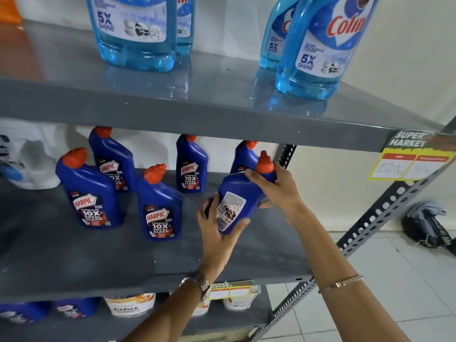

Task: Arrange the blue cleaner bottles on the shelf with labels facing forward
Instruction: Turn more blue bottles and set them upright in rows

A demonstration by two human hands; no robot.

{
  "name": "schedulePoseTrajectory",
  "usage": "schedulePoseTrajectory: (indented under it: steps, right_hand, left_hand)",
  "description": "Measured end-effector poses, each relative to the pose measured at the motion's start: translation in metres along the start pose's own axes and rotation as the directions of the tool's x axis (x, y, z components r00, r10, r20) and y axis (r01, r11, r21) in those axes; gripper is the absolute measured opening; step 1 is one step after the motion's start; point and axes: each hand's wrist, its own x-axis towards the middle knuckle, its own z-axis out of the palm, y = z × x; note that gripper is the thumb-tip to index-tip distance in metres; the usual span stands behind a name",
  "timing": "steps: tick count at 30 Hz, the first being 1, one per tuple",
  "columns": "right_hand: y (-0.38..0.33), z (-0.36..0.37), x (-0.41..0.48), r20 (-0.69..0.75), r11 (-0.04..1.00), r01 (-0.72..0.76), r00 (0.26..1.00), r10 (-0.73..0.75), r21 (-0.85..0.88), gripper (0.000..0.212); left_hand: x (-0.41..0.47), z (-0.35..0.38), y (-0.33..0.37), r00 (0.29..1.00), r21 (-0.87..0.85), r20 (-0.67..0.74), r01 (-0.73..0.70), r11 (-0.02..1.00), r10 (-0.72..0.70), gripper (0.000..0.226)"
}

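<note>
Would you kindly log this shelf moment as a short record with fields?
held item: blue bottle, tilted, back label toward camera
left hand: gripping the bottle's base
right hand: gripping near the orange cap
middle shelf: five other Harpic bottles upright; four show front labels, one mostly hidden
top shelf: light blue Colin bottles

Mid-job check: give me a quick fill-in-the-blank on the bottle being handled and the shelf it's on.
1. The held bottle shows its ____ label to the camera.
2. The right hand grips it near the ____ cap.
3. The left hand wraps its lower ____.
4. The front-row bottle beside it reads ____.

Missing words: back; orange; body; Harpic
</note>
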Motion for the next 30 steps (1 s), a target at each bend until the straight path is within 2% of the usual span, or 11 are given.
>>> schedulePoseTrajectory:
  steps: [2, 5, 8, 10, 13, 17, 21, 26, 30]
  right_hand:
    - [-0.005, -0.004, -0.003, 0.109, 1.0, 0.01, 0.994, -0.012, 0.02, 0.024]
    - [-0.014, -0.014, -0.004, 0.28, 0.999, 0.043, 0.959, -0.036, -0.021, 0.035]
    - [-0.02, -0.022, 0.001, 0.39, 0.983, 0.147, 0.916, -0.094, -0.108, 0.045]
    - [-0.02, -0.023, 0.007, 0.416, 0.974, 0.197, 0.9, -0.133, -0.113, 0.046]
    - [-0.016, -0.017, 0.016, 0.362, 0.975, 0.213, 0.915, -0.176, -0.063, 0.045]
    - [-0.002, -0.004, 0.024, 0.22, 0.959, 0.276, 0.941, -0.257, -0.062, 0.047]
    - [0.016, 0.003, 0.03, 0.091, 0.956, 0.256, 0.965, -0.245, -0.141, 0.052]
    - [0.035, 0.011, 0.035, 0.045, 0.943, 0.205, 0.979, -0.201, -0.263, 0.052]
    - [0.057, 0.017, 0.038, 0.046, 0.956, 0.175, 0.985, -0.169, -0.236, 0.049]
  left_hand:
    - [0.007, 0.002, -0.001, 0.997, 0.173, 0.057, -0.054, 0.984, 0.045, 0.101]
    - [0.02, 0.0, 0.001, 0.993, 0.27, 0.098, -0.096, 0.958, 0.072, 0.098]
    - [0.029, -0.006, 0.002, 0.982, 0.195, 0.18, -0.092, 0.977, 0.056, 0.088]
    - [0.035, -0.01, 0.002, 0.972, 0.091, 0.23, -0.061, 0.994, 0.038, 0.071]
    - [0.044, -0.015, 0.004, 0.947, -0.037, 0.322, 0.019, 0.999, -0.006, 0.059]
    - [0.056, -0.017, -0.001, 0.902, 0.028, 0.429, 0.046, 0.999, -0.054, 0.055]
    - [0.068, -0.014, -0.007, 0.926, 0.169, 0.376, -0.051, 0.984, -0.016, 0.051]
    - [0.067, -0.008, -0.018, 0.916, 0.113, 0.389, 0.056, 0.992, -0.096, 0.053]
    - [0.062, -0.007, -0.029, 0.91, 0.112, 0.389, 0.11, 0.988, -0.145, 0.052]
